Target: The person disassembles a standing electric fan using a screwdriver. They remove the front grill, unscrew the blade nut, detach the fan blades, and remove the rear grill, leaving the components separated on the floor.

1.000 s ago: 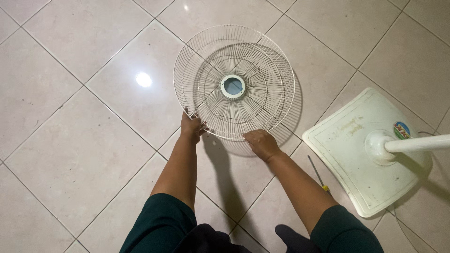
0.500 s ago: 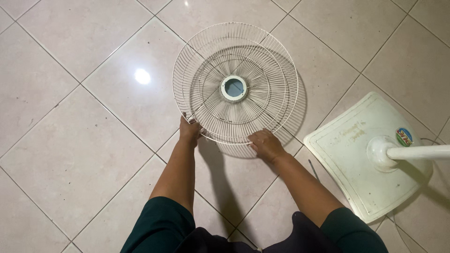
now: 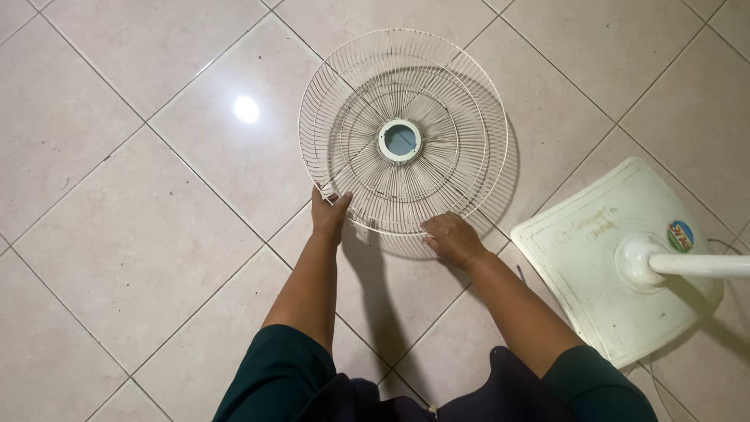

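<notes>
Both the left hand (image 3: pixel 329 212) and right hand (image 3: pixel 451 238) grip clamped on the white wire fan guard's (image 3: pixel 402 133) near rim, on the tiled floor (image 3: pixel 117 234) beside the fan base (image 3: pixel 617 258).

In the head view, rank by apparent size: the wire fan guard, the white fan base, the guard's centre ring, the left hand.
Largest to smallest:
1. wire fan guard
2. white fan base
3. left hand
4. centre ring, though it lies farther from the camera, so this is less sure.

A small round sticker (image 3: pixel 680 235), blue, green and red, sits on the white fan base (image 3: pixel 594 266).
</notes>
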